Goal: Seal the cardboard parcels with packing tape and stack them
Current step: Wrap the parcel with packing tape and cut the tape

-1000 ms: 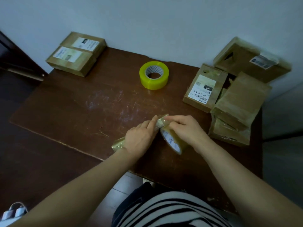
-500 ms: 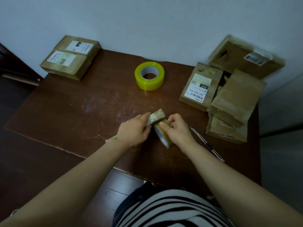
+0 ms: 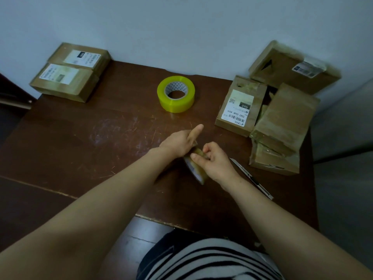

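The step in hand looks like smoothing a tape strip down on one parcel. To do it well, use the brown worktop [image 3: 80,138] as a firm backing and set the parcel flat on it rather than working it on edge. Keep clear of the loose pile of parcels [image 3: 286,118] at the right, and leave room at the two labelled parcels [image 3: 66,77] lying side by side at the far left corner, which is probably where this one goes next. The yellow tape roll [image 3: 176,93] lies flat, well beyond the hands, within reach if another strip is needed. Rub the tape from the middle outward so that no edge lifts.

The small parcel [image 3: 196,168] stands tilted on edge near the front of the worktop, between the two hands. The left hand [image 3: 179,144] lies against its far end with one finger stuck straight out; whether the others grip is hidden, so I cannot tell. The right hand [image 3: 216,160] curls over the upper edge and pinches it. A slim knife [image 3: 252,178] lies just beside the right wrist.
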Tool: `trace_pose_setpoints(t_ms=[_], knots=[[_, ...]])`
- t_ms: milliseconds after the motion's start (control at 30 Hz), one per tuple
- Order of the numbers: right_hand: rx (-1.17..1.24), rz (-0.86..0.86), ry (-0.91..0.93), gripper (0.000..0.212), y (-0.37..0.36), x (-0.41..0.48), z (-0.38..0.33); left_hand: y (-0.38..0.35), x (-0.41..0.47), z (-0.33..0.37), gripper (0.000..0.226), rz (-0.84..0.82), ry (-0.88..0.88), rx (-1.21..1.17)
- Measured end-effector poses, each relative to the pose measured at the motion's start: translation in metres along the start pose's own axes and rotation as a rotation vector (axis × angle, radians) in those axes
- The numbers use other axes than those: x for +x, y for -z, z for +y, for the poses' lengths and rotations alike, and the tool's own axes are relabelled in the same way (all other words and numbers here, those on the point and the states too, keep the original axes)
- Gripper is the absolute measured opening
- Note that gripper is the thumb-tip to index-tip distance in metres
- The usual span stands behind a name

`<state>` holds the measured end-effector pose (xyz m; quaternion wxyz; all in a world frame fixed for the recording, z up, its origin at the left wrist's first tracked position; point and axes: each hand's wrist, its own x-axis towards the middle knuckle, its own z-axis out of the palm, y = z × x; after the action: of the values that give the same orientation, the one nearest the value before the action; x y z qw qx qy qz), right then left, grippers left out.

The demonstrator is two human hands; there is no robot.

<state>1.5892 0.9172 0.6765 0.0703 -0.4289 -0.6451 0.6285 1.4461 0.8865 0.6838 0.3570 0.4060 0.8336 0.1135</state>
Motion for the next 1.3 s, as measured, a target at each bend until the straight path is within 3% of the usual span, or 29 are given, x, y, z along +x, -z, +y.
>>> trace_pose_setpoints(t_ms=[100, 233, 333, 533, 667, 767, 833, 900, 1033, 1133, 1200, 1300], knots=[[0.019, 0.003, 0.013, 0.026, 0.000, 0.001, 0.001, -0.001, -0.003, -0.001, 0.042, 0.021, -0.040, 0.161], [0.042, -0.006, 0.014, 0.025, 0.000, 0.001, -0.002, 0.015, -0.014, -0.005, 0.045, -0.032, -0.081, -0.157], [0.040, 0.001, 0.011, 0.026, 0.003, 0.003, -0.007, 0.031, -0.038, -0.028, 0.077, -0.090, -0.099, -0.079], [0.117, -0.070, -0.033, 0.018, 0.010, 0.013, -0.038, 0.046, -0.044, -0.059, 0.044, -0.018, -0.070, -0.268], [0.067, -0.199, -0.032, 0.042, 0.008, 0.024, -0.043, 0.040, -0.027, -0.070, 0.034, 0.044, -0.060, -0.258], [0.066, -0.161, -0.030, 0.053, -0.005, 0.040, -0.046, 0.022, -0.018, -0.078, 0.038, 0.285, -0.012, -0.061], [0.051, -0.142, -0.012, 0.050, -0.016, 0.055, -0.049, 0.000, -0.022, -0.078, 0.057, 0.427, -0.064, 0.113], [0.016, -0.137, -0.006, 0.047, -0.025, 0.067, -0.050, -0.028, -0.031, -0.076, 0.084, 0.416, -0.102, 0.196], [-0.076, -0.118, 0.017, 0.050, -0.031, 0.075, -0.045, -0.073, -0.036, -0.083, 0.124, 0.200, -0.012, 0.385], [-0.186, -0.139, 0.062, 0.051, -0.025, 0.065, -0.037, -0.084, -0.031, -0.084, 0.108, 0.265, 0.034, 0.446], [-0.139, -0.158, 0.085, 0.051, -0.019, 0.055, -0.032, -0.087, -0.028, -0.085, 0.096, 0.304, 0.040, 0.443], [-0.116, -0.146, 0.156, 0.057, -0.005, 0.042, -0.028, -0.089, -0.027, -0.085, 0.094, 0.284, 0.043, 0.437]])
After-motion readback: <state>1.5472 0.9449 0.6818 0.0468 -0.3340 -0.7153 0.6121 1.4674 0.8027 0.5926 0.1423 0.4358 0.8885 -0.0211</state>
